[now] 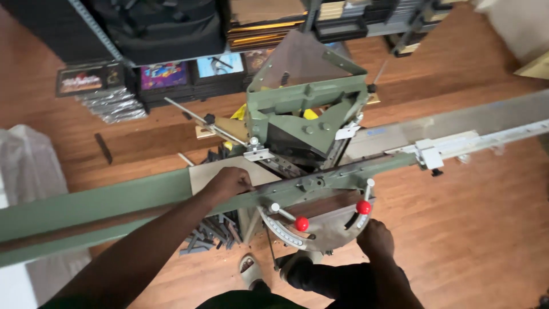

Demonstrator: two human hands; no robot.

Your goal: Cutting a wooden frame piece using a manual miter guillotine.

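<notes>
A green mitre cutting machine stands in the middle, with a long green bed running left and a grey measuring rail running right. My left hand rests knuckles-up on the bed beside the cutting head, pressing on a flat pale strip. My right hand sits at the front edge of the curved angle plate, just below a red-knobbed lever; whether it grips the plate is hidden. A second red knob lies to the left.
Wooden floor all around. Dark offcuts lie piled under the bed. My sandalled foot is below the machine. Shelving with boxes and framed pictures stands behind. A white stop block sits on the rail. A grey sack is at left.
</notes>
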